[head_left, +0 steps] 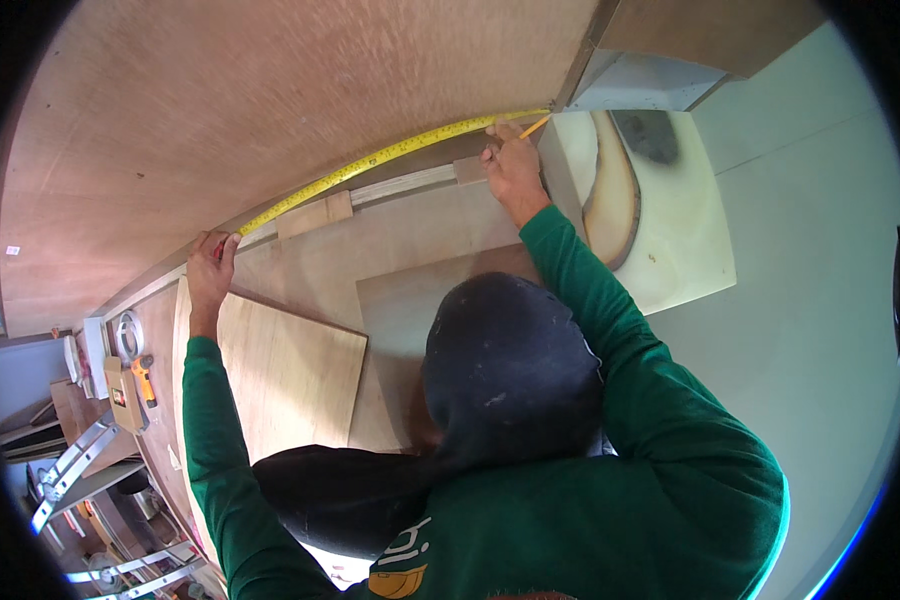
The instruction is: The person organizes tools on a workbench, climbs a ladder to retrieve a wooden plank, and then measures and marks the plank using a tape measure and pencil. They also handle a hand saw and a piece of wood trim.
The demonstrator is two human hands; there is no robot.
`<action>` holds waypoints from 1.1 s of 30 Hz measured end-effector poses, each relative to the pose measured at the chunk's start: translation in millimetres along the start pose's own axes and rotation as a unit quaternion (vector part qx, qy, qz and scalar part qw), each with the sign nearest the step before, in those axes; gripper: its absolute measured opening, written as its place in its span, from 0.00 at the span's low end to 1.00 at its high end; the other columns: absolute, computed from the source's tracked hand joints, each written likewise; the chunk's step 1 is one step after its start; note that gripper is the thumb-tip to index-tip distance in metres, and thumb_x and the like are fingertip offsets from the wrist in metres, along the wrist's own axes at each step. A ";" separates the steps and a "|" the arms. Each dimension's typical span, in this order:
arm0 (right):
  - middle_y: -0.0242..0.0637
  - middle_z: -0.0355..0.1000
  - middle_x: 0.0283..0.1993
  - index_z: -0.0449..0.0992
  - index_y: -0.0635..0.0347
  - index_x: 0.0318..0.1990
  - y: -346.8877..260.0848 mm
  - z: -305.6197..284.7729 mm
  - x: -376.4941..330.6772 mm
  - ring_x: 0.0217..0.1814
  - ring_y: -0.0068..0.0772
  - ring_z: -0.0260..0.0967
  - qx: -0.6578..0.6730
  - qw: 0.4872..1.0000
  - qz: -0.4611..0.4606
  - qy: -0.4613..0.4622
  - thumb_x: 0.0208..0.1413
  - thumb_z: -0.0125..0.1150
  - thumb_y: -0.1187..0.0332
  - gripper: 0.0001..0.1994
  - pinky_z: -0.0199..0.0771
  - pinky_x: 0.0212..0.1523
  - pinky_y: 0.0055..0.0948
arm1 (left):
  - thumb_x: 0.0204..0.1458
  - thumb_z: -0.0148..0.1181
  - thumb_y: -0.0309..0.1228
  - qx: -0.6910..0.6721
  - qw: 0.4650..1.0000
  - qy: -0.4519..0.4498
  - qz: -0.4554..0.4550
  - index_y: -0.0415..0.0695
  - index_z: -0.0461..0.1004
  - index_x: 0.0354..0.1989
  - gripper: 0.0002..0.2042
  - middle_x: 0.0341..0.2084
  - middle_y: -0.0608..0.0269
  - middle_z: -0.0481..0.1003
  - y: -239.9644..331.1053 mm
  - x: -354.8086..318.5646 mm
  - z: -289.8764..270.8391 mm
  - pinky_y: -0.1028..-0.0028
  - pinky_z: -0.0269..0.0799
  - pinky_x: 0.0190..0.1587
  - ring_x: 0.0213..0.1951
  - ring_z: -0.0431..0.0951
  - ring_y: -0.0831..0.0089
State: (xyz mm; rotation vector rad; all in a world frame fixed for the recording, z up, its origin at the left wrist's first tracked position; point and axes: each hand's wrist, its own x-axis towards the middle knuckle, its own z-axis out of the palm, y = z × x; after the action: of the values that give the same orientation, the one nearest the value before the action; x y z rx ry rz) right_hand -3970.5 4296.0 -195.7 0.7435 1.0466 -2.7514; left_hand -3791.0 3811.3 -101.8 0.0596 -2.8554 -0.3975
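Observation:
A yellow tape measure (372, 159) runs in a slight bow along the lower edge of a large reddish-brown plywood panel (300, 90). My left hand (210, 272) is closed on its left end, where a bit of red shows between the fingers. At the far right end of the tape, my right hand (514, 172) grips a yellow pencil (535, 127) whose tip is close to the tape's end. Whether my right fingers also touch the tape, I cannot tell. Below the tape are narrow wooden strips (400, 186) and a light plywood sheet (290, 350).
My dark-trousered legs (510, 370) are bent beneath my arms. On the right lies a cream board (685, 250) with a curved, brown-edged mark. To the left are an orange-yellow power tool (144, 380), a small cardboard box (122, 395), a white roll (129, 334) and an aluminium ladder (75, 465).

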 end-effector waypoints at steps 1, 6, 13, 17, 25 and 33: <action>0.25 0.73 0.38 0.73 0.47 0.46 -0.1 -3.0 5.2 0.29 0.19 0.58 0.008 1.000 -0.010 -0.005 0.70 0.63 0.65 0.04 0.65 0.32 0.27 | 0.64 0.65 0.39 0.000 1.000 0.003 0.009 0.37 0.82 0.40 0.14 0.31 0.50 0.77 0.4 4.1 0.9 0.60 0.74 0.39 0.33 0.79 0.53; 0.25 0.73 0.38 0.74 0.47 0.45 2.7 -6.1 1.9 0.29 0.20 0.58 -0.004 0.999 -0.021 -0.025 0.70 0.62 0.66 0.03 0.66 0.33 0.27 | 0.64 0.64 0.39 -0.032 0.999 0.020 0.009 0.38 0.82 0.41 0.14 0.32 0.50 0.77 -10.1 12.6 -4.7 0.59 0.74 0.39 0.33 0.79 0.53; 0.27 0.73 0.35 0.75 0.48 0.48 16.9 -39.3 -7.7 0.31 0.21 0.63 -0.030 0.999 -0.023 -0.003 0.72 0.59 0.61 0.05 0.68 0.31 0.28 | 0.65 0.62 0.38 -0.020 0.999 -0.038 0.007 0.37 0.81 0.40 0.13 0.33 0.50 0.76 -7.9 -4.0 7.5 0.61 0.73 0.41 0.36 0.77 0.53; 0.29 0.73 0.32 0.77 0.53 0.42 34.6 -60.4 -54.9 0.32 0.22 0.66 -0.185 0.983 0.014 -0.009 0.72 0.58 0.56 0.12 0.69 0.29 0.28 | 0.67 0.60 0.35 -0.041 0.998 -0.030 0.038 0.35 0.80 0.40 0.12 0.32 0.51 0.74 -34.5 -44.6 11.4 0.64 0.71 0.41 0.35 0.76 0.56; 0.36 0.75 0.35 0.77 0.63 0.44 33.0 -196.8 -197.6 0.38 0.32 0.72 -0.286 0.926 0.161 -0.186 0.72 0.57 0.50 0.21 0.76 0.39 0.37 | 0.70 0.60 0.37 -0.134 0.986 -0.052 -0.089 0.38 0.77 0.37 0.14 0.28 0.70 0.67 -46.8 -115.6 32.2 0.74 0.57 0.31 0.30 0.60 0.79; 0.48 0.77 0.46 0.68 0.67 0.59 35.2 -218.8 -188.4 0.49 0.47 0.75 -0.366 0.899 0.158 -0.180 0.72 0.57 0.51 0.25 0.76 0.51 0.42 | 0.69 0.61 0.37 -0.158 0.981 -0.053 -0.095 0.40 0.75 0.35 0.13 0.26 0.74 0.62 -19.5 -107.3 54.6 0.75 0.54 0.31 0.29 0.57 0.81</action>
State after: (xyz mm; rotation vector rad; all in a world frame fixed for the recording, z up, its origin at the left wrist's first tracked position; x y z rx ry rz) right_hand -3707.5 4397.5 -267.2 0.2403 1.5426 -1.8818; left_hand -3701.4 3815.0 -184.4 0.2577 -2.8593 -0.9132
